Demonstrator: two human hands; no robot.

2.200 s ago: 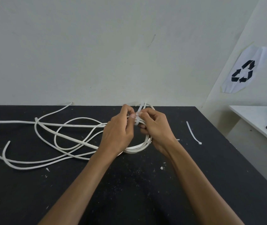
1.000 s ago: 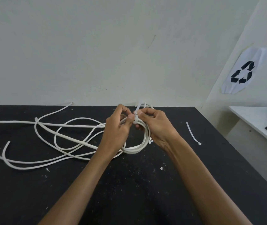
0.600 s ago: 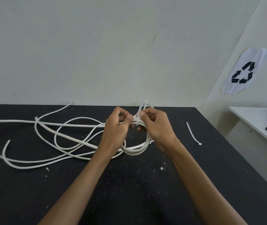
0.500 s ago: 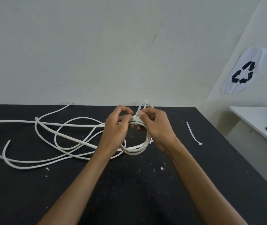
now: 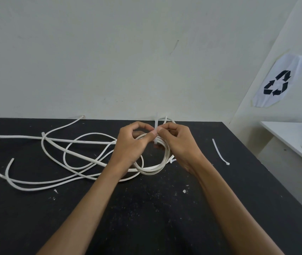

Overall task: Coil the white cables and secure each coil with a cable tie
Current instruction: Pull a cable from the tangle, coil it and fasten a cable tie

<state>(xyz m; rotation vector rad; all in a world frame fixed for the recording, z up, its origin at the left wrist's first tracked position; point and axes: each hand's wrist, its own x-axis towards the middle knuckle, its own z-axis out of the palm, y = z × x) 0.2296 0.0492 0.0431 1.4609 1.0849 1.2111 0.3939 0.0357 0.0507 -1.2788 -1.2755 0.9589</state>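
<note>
- Since the earlier frames, both hands are working slightly higher on the coil, and the cable tie's tail is now standing upright between the fingertips rather than lying across the strands.
- Nearest the camera, the black table (image 5: 146,218) is carrying only white flecks and the person's two forearms reaching forward.
- Further on, the coiled white cable (image 5: 157,167) is resting on the table under the hands, its near arc free and its far arc lifted into the grip so the strands stay bunched for binding.
- The left hand (image 5: 130,146) is curling round the coil's far side, thumb pressing the strands beside the tie, apparently to keep them from springing apart.
- The right hand (image 5: 179,142) is pinching the cable tie (image 5: 156,126) with thumb and forefinger; I judge it is pulling the tail through to cinch, though the tie's head is hidden.
- Left of the hands, the loose white cables (image 5: 69,153) are sprawling in open loops, not yet coiled.
- Off to the right, a spare cable tie (image 5: 219,152) is lying well apart, probably waiting for the next coil.
- Farthest back, a recycling sign (image 5: 278,82) is hanging on the side wall.
</note>
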